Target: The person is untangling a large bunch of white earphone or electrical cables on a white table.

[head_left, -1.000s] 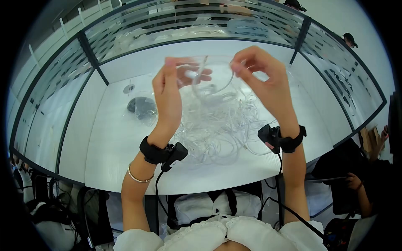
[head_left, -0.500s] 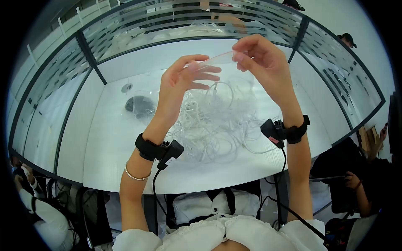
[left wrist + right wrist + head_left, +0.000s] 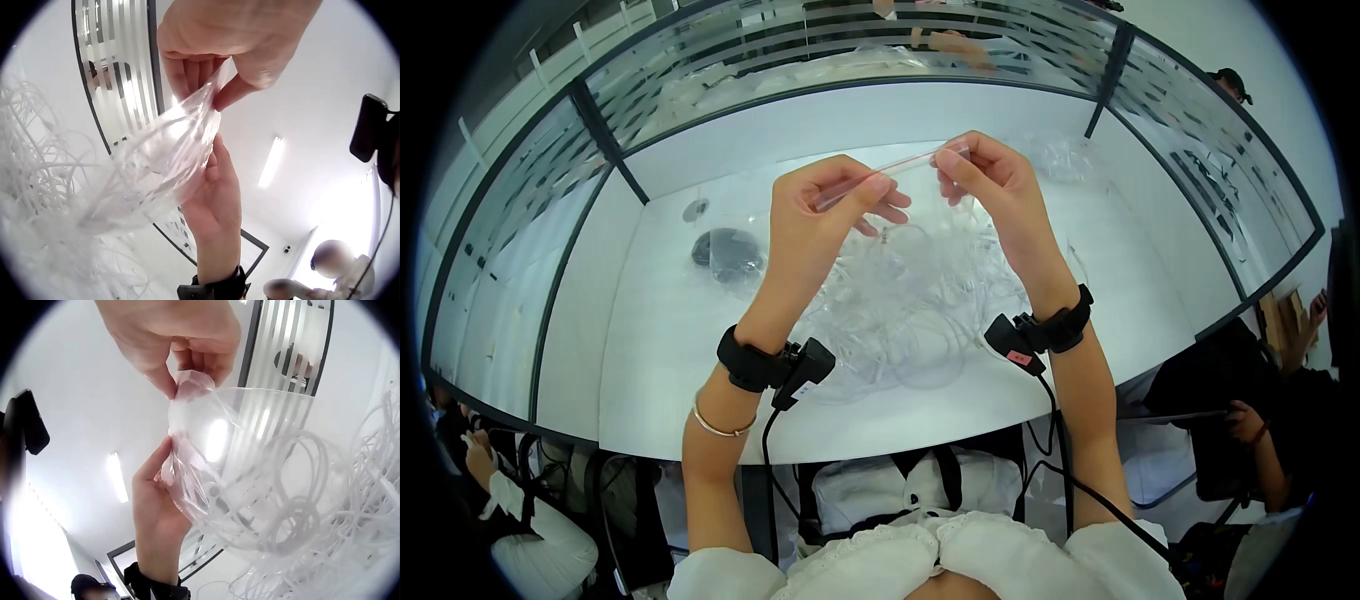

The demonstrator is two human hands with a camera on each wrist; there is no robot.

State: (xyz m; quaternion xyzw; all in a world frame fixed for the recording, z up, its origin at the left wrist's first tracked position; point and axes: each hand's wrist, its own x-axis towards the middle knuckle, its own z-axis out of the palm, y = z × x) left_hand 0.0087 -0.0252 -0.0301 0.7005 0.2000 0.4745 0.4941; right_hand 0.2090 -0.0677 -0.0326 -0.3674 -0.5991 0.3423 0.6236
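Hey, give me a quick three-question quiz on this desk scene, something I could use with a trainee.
1. True or false: the left hand and the right hand both pinch the top edge of the clear plastic bag.
2. What lies on the desk beneath the hands? A) a pile of white cables B) a stack of books C) a keyboard
3. Fill in: the dark round object lies to the person's ____ of the pile.
Key: 1 true; 2 A; 3 left.
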